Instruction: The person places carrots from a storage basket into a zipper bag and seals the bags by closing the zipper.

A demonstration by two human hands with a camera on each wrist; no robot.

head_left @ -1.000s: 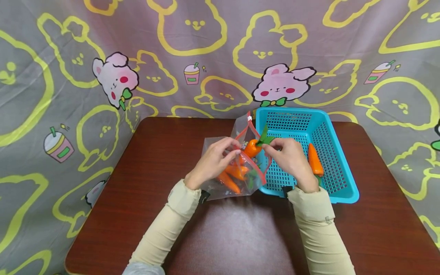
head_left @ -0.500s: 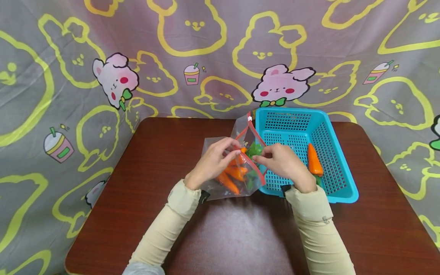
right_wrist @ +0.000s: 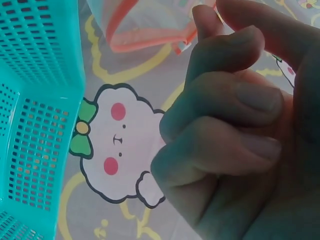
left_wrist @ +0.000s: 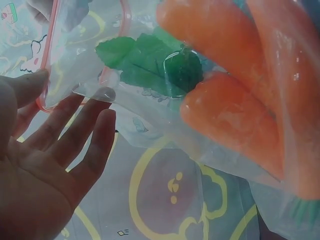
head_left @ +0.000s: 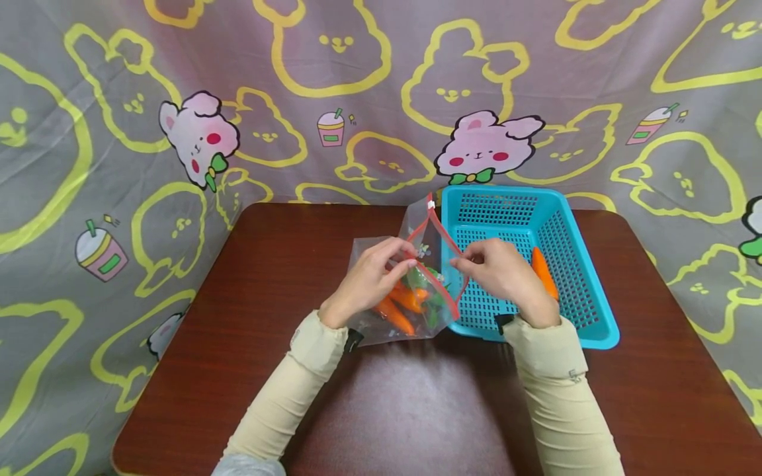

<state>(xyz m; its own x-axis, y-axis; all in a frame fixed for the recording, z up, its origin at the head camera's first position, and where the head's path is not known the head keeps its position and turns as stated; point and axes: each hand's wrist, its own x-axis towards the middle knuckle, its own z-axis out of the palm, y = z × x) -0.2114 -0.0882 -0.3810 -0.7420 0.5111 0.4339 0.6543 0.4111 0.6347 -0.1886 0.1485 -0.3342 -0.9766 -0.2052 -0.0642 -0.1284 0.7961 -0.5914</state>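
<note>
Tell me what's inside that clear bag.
Orange carrot-like vegetables and green leaves show through. They overlap, and the left hand covers part of the bag, so I can't count them.

A brown table point(head_left: 286, 271) lies beneath the fingers point(head_left: 389, 246). Beyond them hangs a grey curtain point(head_left: 389, 106) with yellow outlines, a printed pink rabbit point(head_left: 485, 147) past the right ones and a printed cup point(head_left: 331, 129) farther left.

Pale cream sleeves point(head_left: 270, 403) wrinkle along both forearms, ending in puffy cuffs point(head_left: 319, 347); black tabs point(head_left: 354, 340) peek out beneath, a small dark mark point(head_left: 575, 375) dots the right one, grey fabric point(head_left: 250, 465) shows near the left elbow.
</note>
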